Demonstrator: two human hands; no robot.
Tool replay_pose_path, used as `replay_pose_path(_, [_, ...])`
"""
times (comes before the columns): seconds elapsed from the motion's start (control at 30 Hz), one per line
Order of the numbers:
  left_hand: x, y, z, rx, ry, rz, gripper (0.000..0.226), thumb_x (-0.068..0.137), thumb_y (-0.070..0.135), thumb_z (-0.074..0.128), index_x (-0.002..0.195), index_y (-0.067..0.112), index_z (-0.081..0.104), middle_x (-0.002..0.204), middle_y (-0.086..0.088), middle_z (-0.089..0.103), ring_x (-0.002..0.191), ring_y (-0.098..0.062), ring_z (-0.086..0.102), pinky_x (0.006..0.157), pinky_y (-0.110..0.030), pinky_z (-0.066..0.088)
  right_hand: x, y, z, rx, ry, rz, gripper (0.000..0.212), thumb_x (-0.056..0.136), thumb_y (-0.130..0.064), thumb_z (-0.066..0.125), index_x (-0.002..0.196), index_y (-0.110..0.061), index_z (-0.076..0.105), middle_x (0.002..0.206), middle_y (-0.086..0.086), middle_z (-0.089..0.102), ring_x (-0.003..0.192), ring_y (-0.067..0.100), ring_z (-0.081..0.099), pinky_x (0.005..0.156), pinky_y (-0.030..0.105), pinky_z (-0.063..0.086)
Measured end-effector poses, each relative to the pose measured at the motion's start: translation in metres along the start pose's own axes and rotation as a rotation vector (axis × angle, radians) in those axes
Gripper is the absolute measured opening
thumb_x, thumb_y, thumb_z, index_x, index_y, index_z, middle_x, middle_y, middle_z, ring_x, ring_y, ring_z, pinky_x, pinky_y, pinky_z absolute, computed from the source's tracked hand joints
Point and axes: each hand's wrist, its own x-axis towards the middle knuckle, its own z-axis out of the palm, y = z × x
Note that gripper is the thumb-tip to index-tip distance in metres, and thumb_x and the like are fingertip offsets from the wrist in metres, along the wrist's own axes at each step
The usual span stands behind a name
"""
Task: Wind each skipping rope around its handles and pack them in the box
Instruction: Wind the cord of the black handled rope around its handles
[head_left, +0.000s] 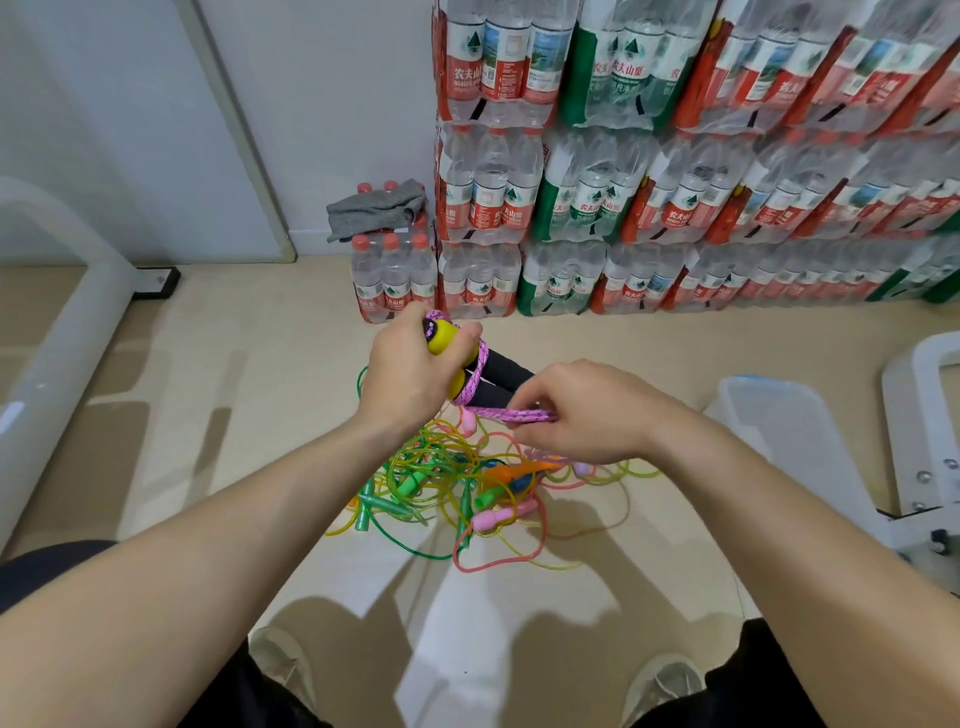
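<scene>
My left hand grips black handles; right hand pinches pink rope just below. Rope pile beneath, box right.

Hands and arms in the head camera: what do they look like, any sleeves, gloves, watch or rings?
Both arms are bare. The left forearm and right forearm show no sleeve up to the picture's edge. The left hand and right hand wear no gloves, and no watch, bracelet, ring or marking shows on the visible sides.
</scene>
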Motion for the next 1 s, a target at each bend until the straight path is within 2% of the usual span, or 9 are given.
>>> replay_pose_path(0.1, [0.001,0.001,-0.002,0.049,-0.012,0.025,0.046,0.086,0.062,0.059,0.08,0.017,0.05,0.073,-0.003,0.057,0.07,-0.024,0.056,0.066,-0.049,0.049,0.003,0.01,-0.003,-0.003,-0.034,0.047,0.023,0.092,-0.046,0.057,0.081,-0.027,0.063,0.07,-0.009,0.062,0.077,0.017,0.061,0.059,0.031,0.039])
replay_pose_path(0.3, [0.003,0.006,-0.006,0.013,-0.157,0.054,0.037,0.087,0.054,0.068,0.087,0.018,0.059,0.079,0.0,0.063,0.074,-0.016,0.059,0.066,-0.035,0.047,0.014,0.028,0.002,0.681,0.195,-0.039,0.023,0.095,-0.028,0.064,0.076,-0.019,0.072,0.073,-0.003,0.069,0.07,0.01,0.061,0.074,0.038,0.05])
replay_pose_path(0.4, [0.001,0.017,-0.009,-0.154,-0.281,0.002,0.036,0.088,0.05,0.07,0.091,0.014,0.065,0.081,0.0,0.068,0.071,-0.012,0.061,0.069,-0.032,0.05,0.021,0.036,0.006,0.832,0.328,-0.016,0.017,0.094,-0.024,0.07,0.078,-0.019,0.072,0.071,-0.005,0.068,0.071,0.007,0.06,0.063,0.025,0.047])
replay_pose_path(0.47, [-0.001,0.025,-0.011,-0.292,-0.357,-0.037,0.035,0.089,0.045,0.071,0.092,0.011,0.067,0.078,0.001,0.068,0.068,-0.01,0.062,0.069,-0.034,0.053,0.019,0.035,0.005,0.914,0.379,-0.006,0.017,0.09,-0.027,0.074,0.081,-0.013,0.072,0.07,0.007,0.065,0.067,0.017,0.055,0.059,0.027,0.041])
replay_pose_path(0.57, [-0.004,0.033,-0.014,-0.484,-0.462,-0.099,0.031,0.092,0.039,0.069,0.086,0.008,0.067,0.074,-0.004,0.064,0.064,-0.02,0.06,0.059,-0.032,0.051,0.01,0.041,0.001,1.127,0.286,-0.007,0.025,0.081,-0.04,0.071,0.077,-0.016,0.066,0.058,-0.005,0.056,0.054,0.018,0.041,0.05,0.029,0.031])
replay_pose_path(0.67, [-0.007,0.036,-0.015,-0.669,-0.527,-0.158,0.029,0.094,0.037,0.065,0.078,0.012,0.063,0.067,-0.006,0.055,0.055,-0.022,0.052,0.05,-0.028,0.045,0.03,0.016,0.014,1.211,0.26,0.141,0.023,0.089,-0.036,0.067,0.086,-0.014,0.073,0.071,-0.004,0.071,0.066,0.01,0.065,0.062,0.024,0.05])
replay_pose_path(0.73, [-0.007,0.041,-0.015,-0.818,-0.496,-0.241,0.032,0.097,0.034,0.06,0.088,0.004,0.066,0.071,-0.014,0.057,0.052,-0.023,0.054,0.044,-0.028,0.047,0.042,0.013,0.035,1.123,0.504,0.539,0.037,0.089,-0.038,0.076,0.111,-0.008,0.072,0.088,0.007,0.072,0.089,0.019,0.07,0.083,0.034,0.057])
replay_pose_path(0.87, [0.0,0.039,-0.015,-0.932,-0.213,-0.452,0.03,0.097,0.037,0.062,0.091,0.008,0.069,0.081,-0.014,0.067,0.065,-0.025,0.064,0.064,-0.037,0.056,0.034,-0.001,0.058,1.457,0.149,0.264,0.028,0.104,-0.016,0.043,0.078,-0.014,0.053,0.052,-0.005,0.03,0.044,0.009,0.026,0.049,0.025,0.025])
replay_pose_path(1.0, [0.009,0.013,-0.011,-0.685,0.025,-0.439,0.044,0.083,0.055,0.069,0.084,0.01,0.068,0.072,-0.005,0.067,0.068,-0.026,0.065,0.072,-0.046,0.056,0.024,-0.025,0.06,1.069,0.269,0.148,0.041,0.107,-0.031,0.041,0.072,-0.022,0.06,0.046,-0.01,0.034,0.042,0.008,0.031,0.052,0.029,0.027])
